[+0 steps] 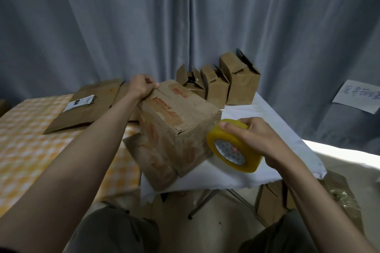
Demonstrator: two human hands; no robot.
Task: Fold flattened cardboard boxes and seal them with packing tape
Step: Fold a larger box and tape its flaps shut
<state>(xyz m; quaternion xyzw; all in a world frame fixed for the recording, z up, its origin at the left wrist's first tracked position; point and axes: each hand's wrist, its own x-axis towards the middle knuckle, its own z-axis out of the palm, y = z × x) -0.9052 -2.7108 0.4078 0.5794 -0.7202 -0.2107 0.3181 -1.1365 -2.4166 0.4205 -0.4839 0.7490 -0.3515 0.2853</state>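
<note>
A folded-up brown cardboard box (176, 127) with red print stands tilted on the white-covered table (273, 129) in the middle of the view. My left hand (141, 86) sits at the box's far top edge, fingers curled, pinching the edge there. My right hand (253, 139) grips a yellow roll of packing tape (232, 148), held just beside the box's near right corner. Whether a strip of tape runs over the box I cannot tell.
Flattened cardboard boxes (86, 107) lie at the back left on a yellow checked cloth (26, 146). Several folded boxes (222, 82) stand at the back by the grey curtain. More cardboard (275, 197) sits on the floor under the table's right side.
</note>
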